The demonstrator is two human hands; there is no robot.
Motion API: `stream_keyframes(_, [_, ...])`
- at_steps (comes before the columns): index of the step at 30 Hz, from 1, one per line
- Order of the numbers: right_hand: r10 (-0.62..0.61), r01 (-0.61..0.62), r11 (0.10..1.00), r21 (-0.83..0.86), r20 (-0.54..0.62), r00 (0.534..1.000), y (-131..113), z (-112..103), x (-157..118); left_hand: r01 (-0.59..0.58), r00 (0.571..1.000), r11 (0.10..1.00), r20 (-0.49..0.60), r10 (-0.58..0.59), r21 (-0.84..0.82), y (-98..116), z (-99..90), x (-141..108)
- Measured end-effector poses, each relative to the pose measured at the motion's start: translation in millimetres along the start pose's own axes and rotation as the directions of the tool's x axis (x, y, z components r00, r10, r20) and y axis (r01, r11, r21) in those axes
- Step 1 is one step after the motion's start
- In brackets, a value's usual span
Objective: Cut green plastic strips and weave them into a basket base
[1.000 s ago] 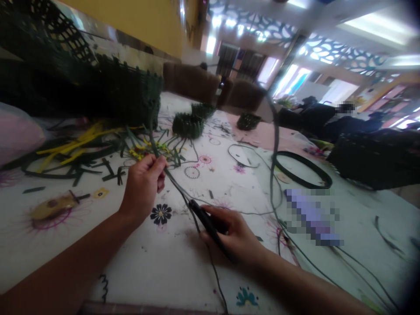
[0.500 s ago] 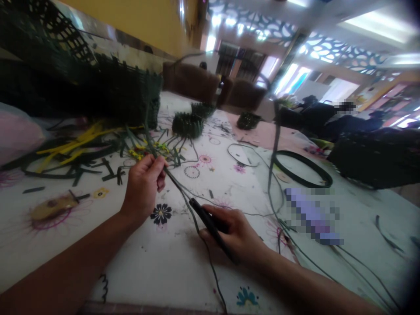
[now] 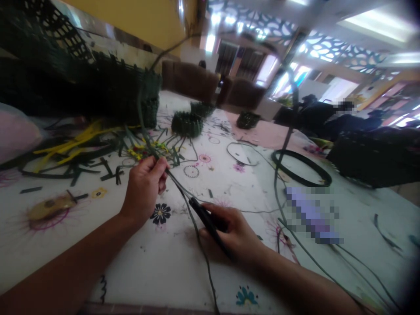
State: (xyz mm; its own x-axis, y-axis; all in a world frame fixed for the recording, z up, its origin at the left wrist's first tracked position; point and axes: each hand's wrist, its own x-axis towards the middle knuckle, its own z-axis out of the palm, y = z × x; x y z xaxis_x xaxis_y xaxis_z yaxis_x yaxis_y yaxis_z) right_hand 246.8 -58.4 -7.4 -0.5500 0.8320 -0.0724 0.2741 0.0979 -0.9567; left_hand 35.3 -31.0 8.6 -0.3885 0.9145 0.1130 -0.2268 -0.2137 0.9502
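My left hand [image 3: 146, 188] pinches several long dark green strips [image 3: 179, 186] between thumb and fingers, left of the middle of the view. One strip loops up from this hand and over to the right. My right hand [image 3: 231, 232] is wrapped round a black-handled tool [image 3: 210, 227], whose tip touches or lies close to the strips below my left hand. What kind of tool it is, I cannot tell. Another length of strip [image 3: 206, 262] hangs from there toward the table's front edge.
Yellow strips [image 3: 77, 146] and green scraps lie at left, near a brown wooden piece [image 3: 50, 210]. Dark woven baskets [image 3: 187, 124] stand behind. At right are a dark oval ring [image 3: 302, 168], a blurred purple object [image 3: 310, 214] and a large dark basket [image 3: 374, 155]. People sit far back.
The raised loop of strip has swung, its right side moving further right and its top rising. The hanging strip has shifted slightly left. Both hands have kept nearly the same places.
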Motion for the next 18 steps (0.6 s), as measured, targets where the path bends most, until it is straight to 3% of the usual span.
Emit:
stream_keyframes(6, [-0.020, 0.020, 1.000, 0.014, 0.040, 0.999, 0, -2, -2, 0.058, 0.998, 0.996, -0.016, -0.059, -0.061, 6, 1.1, -1])
stream_keyframes(10, [-0.046, 0.049, 0.995, -0.083, 0.038, 0.998, -3, -3, -1, 0.120, 0.993, 0.988, -0.003, -0.121, -0.100, 4, 1.1, 2])
stream_keyframes(18, [-0.109, 0.105, 0.952, -0.289, 0.002, 0.994, -9, -4, -3, 0.044, 0.998, 0.991, -0.055, -0.037, 0.128, 8, -11.7, 8])
